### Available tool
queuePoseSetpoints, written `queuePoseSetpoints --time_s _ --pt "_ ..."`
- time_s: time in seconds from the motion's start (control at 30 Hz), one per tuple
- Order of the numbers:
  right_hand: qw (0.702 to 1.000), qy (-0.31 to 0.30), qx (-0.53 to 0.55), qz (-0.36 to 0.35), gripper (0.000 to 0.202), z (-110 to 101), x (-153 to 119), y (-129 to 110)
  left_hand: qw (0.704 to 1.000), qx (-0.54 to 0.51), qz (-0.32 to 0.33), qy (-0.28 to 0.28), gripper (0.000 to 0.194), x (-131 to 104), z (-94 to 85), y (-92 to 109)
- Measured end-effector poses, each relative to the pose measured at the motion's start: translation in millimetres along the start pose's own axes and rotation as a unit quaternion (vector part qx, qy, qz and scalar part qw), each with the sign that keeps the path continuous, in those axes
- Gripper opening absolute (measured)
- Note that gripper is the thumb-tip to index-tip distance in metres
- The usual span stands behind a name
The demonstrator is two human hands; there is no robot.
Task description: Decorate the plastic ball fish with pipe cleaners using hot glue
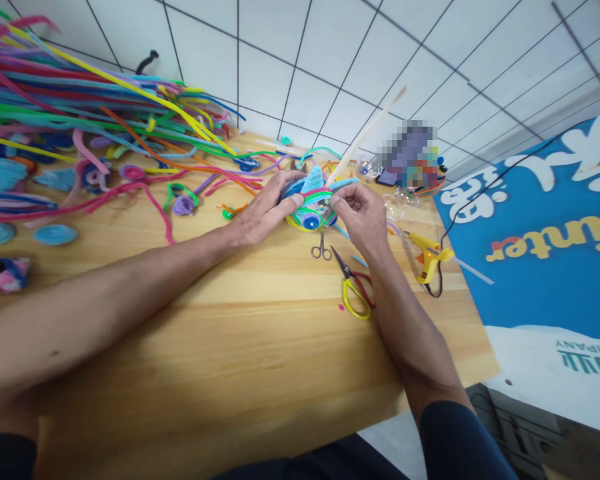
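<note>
A round craft made of coiled pipe cleaners [320, 199] rests on the wooden table. It has a light blue cone [313, 179] on top, green and pink bands, and a dark blue coiled disc [311, 221] on its near side. My left hand [265, 210] wraps around the craft's left side, thumb on the bands. At its right side, my right hand [363, 210] has thumb and forefinger pinched at the end of a band; a light blue pipe cleaner [349, 182] pokes out above those fingers. What exactly lies between the fingertips is partly hidden.
Small scissors [321, 250] and yellow-and-red-handled scissors [354, 293] lie nearby. A yellow glue gun [427, 257] with a cord sits at right, beside a blue banner [545, 220]. Loose pipe cleaners [105, 100] are piled at left against the tiled wall [280, 60].
</note>
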State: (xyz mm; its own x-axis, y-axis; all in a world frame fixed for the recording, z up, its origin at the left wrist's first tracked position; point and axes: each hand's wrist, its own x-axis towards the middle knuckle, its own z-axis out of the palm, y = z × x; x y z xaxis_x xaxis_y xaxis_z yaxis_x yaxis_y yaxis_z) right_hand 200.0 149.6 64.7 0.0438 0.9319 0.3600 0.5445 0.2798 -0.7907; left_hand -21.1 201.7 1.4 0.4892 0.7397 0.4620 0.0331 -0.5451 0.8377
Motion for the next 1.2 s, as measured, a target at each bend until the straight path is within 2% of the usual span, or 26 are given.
queuePoseSetpoints --time_s 0.2,0.53,0.7,1.0,1.2 --pt "1.0 0.0 -0.008 -0.002 0.016 0 0 0 1.0 0.018 0.015 0.01 0.068 1 1.2 -3" --pt "1.0 0.004 0.005 0.002 0.014 1 0 -1 1.0 -0.017 -0.003 -0.002 0.06 0 -1.0 -2" --pt "1.0 0.0 0.004 -0.003 0.014 1 0 0 1.0 0.0 0.002 0.011 0.065 0 0.1 -3" --pt "0.999 -0.018 0.023 0.027 0.006 -7 9 12 1.0 -0.011 -0.002 0.0 0.066 1 -1.7 -5" --pt "0.998 -0.024 0.036 0.036 0.009 -6 13 23 1.0 0.0 -0.002 -0.023 0.067 2 -4.0 -2"
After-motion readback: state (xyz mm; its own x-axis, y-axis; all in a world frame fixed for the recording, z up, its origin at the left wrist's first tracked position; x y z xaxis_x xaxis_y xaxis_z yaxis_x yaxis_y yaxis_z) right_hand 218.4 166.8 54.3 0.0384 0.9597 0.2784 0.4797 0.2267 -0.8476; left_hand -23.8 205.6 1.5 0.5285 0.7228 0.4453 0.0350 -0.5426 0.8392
